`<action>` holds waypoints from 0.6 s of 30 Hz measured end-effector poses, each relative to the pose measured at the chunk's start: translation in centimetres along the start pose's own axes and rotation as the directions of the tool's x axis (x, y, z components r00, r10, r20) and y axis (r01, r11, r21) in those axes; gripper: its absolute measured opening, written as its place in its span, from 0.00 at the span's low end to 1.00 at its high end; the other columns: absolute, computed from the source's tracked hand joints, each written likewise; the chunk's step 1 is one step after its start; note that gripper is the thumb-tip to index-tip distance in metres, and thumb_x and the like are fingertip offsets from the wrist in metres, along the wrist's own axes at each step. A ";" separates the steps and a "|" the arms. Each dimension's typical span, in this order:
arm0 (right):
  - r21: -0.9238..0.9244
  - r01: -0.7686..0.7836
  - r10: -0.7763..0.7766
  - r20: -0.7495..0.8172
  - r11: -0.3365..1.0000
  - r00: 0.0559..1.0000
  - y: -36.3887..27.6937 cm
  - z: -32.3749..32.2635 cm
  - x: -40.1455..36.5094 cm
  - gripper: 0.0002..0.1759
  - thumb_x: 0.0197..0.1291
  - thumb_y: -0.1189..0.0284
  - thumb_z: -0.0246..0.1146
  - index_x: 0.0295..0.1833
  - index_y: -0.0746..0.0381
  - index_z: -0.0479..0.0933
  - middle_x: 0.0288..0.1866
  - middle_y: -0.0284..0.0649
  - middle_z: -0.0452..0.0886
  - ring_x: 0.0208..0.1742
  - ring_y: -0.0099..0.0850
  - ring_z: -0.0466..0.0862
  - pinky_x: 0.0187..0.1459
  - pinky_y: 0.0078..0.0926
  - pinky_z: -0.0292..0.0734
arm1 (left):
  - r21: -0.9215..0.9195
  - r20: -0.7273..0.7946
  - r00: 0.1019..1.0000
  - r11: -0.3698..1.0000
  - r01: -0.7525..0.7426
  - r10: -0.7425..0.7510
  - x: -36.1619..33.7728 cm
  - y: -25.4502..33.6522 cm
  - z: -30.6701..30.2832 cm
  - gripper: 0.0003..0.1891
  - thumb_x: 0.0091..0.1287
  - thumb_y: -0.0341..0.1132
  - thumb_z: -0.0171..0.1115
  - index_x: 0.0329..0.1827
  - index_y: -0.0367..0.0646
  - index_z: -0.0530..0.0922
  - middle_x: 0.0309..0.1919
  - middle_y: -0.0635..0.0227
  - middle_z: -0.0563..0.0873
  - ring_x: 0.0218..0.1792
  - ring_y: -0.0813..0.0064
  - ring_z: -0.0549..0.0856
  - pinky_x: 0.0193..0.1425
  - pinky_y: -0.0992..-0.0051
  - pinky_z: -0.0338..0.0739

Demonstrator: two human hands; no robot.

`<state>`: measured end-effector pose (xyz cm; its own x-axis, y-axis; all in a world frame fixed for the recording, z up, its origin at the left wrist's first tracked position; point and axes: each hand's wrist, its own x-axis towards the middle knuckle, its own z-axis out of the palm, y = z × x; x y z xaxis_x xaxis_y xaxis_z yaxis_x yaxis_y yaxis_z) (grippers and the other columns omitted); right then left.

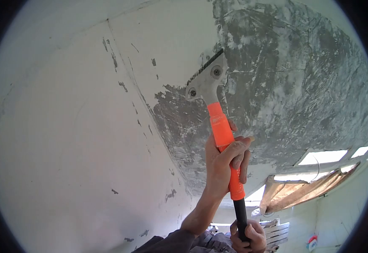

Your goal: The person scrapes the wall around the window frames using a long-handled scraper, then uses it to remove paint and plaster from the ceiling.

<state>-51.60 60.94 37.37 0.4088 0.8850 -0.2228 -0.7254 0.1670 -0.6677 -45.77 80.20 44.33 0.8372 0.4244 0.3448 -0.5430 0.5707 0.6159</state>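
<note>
A long-handled scraper (222,128) with an orange grip, a black lower shaft and a metal head (209,80) is raised against the ceiling. Two screws show on its head. The dark blade edge lies along the border between white coating (175,46) and bare grey surface (268,84); full contact is hard to judge. My left hand (230,158) is wrapped round the orange grip below the head. Lower down, my right hand (249,237) is closed round the black shaft near its end.
A white wall (87,139) with chipped grey spots rises on the left. At the lower right, a brown cloth (304,189) hangs by bright window openings (323,157). Wooden slats (276,232) and a small red-and-white item (312,242) are below.
</note>
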 end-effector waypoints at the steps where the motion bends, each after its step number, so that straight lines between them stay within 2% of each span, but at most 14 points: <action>1: -0.001 0.023 -0.023 0.025 1.000 0.999 0.1 0.0 0.1 0.27 0.71 0.49 0.48 0.50 0.66 0.68 0.11 0.26 0.59 0.06 0.15 0.55 0.07 0.16 0.49 | -0.006 -0.001 1.000 1.000 0.012 -0.012 0.0 0.1 0.0 0.13 0.62 0.23 0.54 0.48 0.39 0.64 0.10 0.76 0.62 0.02 0.78 0.64 0.06 0.78 0.55; 6: -0.046 0.097 -0.096 0.028 0.994 0.995 -0.2 0.7 0.8 0.27 0.72 0.50 0.47 0.50 0.66 0.69 0.12 0.26 0.59 0.06 0.15 0.55 0.07 0.16 0.49 | -0.003 0.005 1.000 1.000 0.000 0.000 0.8 1.2 0.7 0.14 0.62 0.22 0.54 0.48 0.39 0.64 0.10 0.76 0.62 0.02 0.78 0.63 0.06 0.78 0.55; 8: 0.006 0.074 -0.074 0.071 0.997 0.995 0.0 0.6 1.2 0.31 0.67 0.49 0.55 0.47 0.72 0.69 0.12 0.30 0.58 0.08 0.16 0.56 0.09 0.19 0.49 | 0.025 -0.002 1.000 1.000 -0.005 0.005 1.2 2.0 1.2 0.14 0.62 0.22 0.53 0.49 0.39 0.64 0.10 0.76 0.61 0.02 0.78 0.62 0.06 0.78 0.55; 9: 0.050 0.053 -0.059 0.147 0.997 0.987 0.0 -0.1 1.5 0.32 0.67 0.47 0.55 0.48 0.72 0.69 0.12 0.30 0.58 0.08 0.16 0.56 0.09 0.18 0.48 | 0.030 -0.012 0.999 0.999 -0.032 0.033 1.5 2.6 1.6 0.14 0.62 0.22 0.53 0.49 0.40 0.64 0.10 0.75 0.61 0.02 0.78 0.62 0.05 0.77 0.55; 11: 0.010 0.042 -0.043 0.129 0.999 0.991 -1.7 1.7 2.2 0.33 0.67 0.47 0.53 0.49 0.72 0.69 0.13 0.29 0.59 0.08 0.16 0.56 0.09 0.17 0.48 | 0.054 -0.012 0.999 0.998 -0.042 0.043 2.5 4.2 2.2 0.14 0.62 0.22 0.53 0.49 0.40 0.64 0.11 0.75 0.62 0.02 0.78 0.62 0.05 0.77 0.55; 13: 0.018 0.022 -0.025 0.228 1.000 0.973 -2.5 2.3 3.4 0.29 0.72 0.50 0.47 0.55 0.69 0.69 0.15 0.27 0.59 0.10 0.15 0.58 0.11 0.15 0.50 | 0.063 0.053 0.987 0.986 -0.153 0.150 3.8 5.9 2.3 0.14 0.62 0.23 0.52 0.50 0.41 0.65 0.12 0.75 0.62 0.03 0.78 0.62 0.05 0.77 0.56; 16: 0.023 0.034 -0.039 0.250 0.999 0.967 -2.3 2.2 3.5 0.29 0.72 0.50 0.47 0.55 0.69 0.69 0.15 0.27 0.59 0.09 0.15 0.57 0.11 0.15 0.49 | 0.110 0.116 0.984 0.983 -0.146 0.133 3.4 5.6 1.0 0.13 0.66 0.25 0.47 0.53 0.43 0.67 0.13 0.76 0.64 0.04 0.78 0.61 0.06 0.76 0.59; 18: 0.042 0.000 -0.010 0.246 0.999 0.969 -1.3 1.7 3.0 0.29 0.72 0.50 0.47 0.54 0.70 0.68 0.16 0.27 0.59 0.09 0.15 0.57 0.11 0.16 0.50 | 0.119 0.077 0.990 0.984 -0.131 0.122 2.4 4.9 0.0 0.13 0.66 0.25 0.47 0.53 0.44 0.68 0.13 0.76 0.65 0.04 0.78 0.62 0.06 0.76 0.59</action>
<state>-50.37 64.11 38.75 0.2671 0.9630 -0.0343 -0.7481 0.1849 -0.6373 -46.45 83.97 48.19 0.7671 0.4356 0.4710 -0.6363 0.4229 0.6452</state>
